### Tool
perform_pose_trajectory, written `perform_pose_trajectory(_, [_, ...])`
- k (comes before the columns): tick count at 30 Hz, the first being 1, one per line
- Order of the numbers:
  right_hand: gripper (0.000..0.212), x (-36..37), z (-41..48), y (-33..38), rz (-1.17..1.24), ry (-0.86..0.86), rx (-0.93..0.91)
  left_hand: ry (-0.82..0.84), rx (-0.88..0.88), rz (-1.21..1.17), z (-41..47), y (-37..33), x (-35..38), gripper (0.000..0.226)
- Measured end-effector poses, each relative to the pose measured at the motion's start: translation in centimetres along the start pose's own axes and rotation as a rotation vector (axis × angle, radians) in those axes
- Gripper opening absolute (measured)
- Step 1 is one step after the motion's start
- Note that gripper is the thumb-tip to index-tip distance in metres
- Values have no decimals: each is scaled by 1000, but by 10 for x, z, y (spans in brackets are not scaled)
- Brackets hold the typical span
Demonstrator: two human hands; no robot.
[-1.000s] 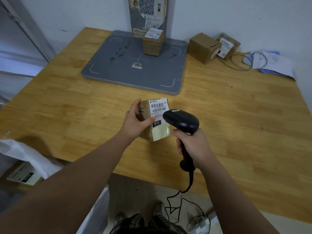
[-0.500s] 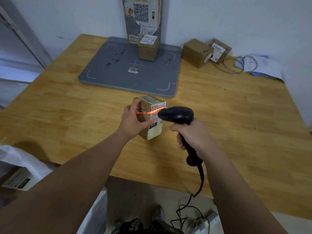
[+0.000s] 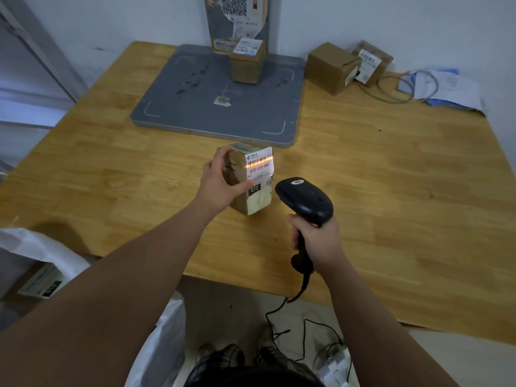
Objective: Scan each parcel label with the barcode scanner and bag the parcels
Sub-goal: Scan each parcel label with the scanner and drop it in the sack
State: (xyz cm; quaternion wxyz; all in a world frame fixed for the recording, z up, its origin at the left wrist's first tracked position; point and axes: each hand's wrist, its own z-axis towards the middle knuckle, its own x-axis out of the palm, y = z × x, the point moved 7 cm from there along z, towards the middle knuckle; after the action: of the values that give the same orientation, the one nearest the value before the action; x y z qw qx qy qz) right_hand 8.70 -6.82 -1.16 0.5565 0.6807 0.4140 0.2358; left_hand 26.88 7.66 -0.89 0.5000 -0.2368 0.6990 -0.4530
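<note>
My left hand (image 3: 219, 182) grips a small brown parcel (image 3: 252, 201) standing on the wooden table (image 3: 391, 191), thumb across its front. Its white label (image 3: 259, 170) faces me, and a red scan line crosses the barcode at the label's top. My right hand (image 3: 317, 241) holds the black barcode scanner (image 3: 305, 201) by its handle, just right of and below the parcel, nose aimed at the label. A white bag (image 3: 159, 347) hangs open below the table edge at the lower left.
A grey scale platform (image 3: 195, 107) at the back carries another labelled parcel (image 3: 247, 64). Two more brown parcels (image 3: 331, 67) (image 3: 372, 65) sit at the back right beside a looped cable and papers (image 3: 446, 89). The scanner's cord trails to the floor.
The scanner has pulled back toward me and to the right, away from the label. The red scan line now sits squarely on the barcode. The parcel stays in my left hand.
</note>
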Motion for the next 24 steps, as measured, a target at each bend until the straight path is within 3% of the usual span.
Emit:
perform_pose_trajectory(14, [33, 7, -5, 1, 69, 71, -14, -33, -7, -13, -2, 6, 0, 87])
perform_pose_trajectory(18, [33, 11, -5, 4, 35, 84, -8, -67, -81, -130, -6, 17, -7, 93])
perform_pose_trajectory(24, [34, 45, -19, 8, 42, 105, 15, -121, -101, -203, -46, 36, -42, 85])
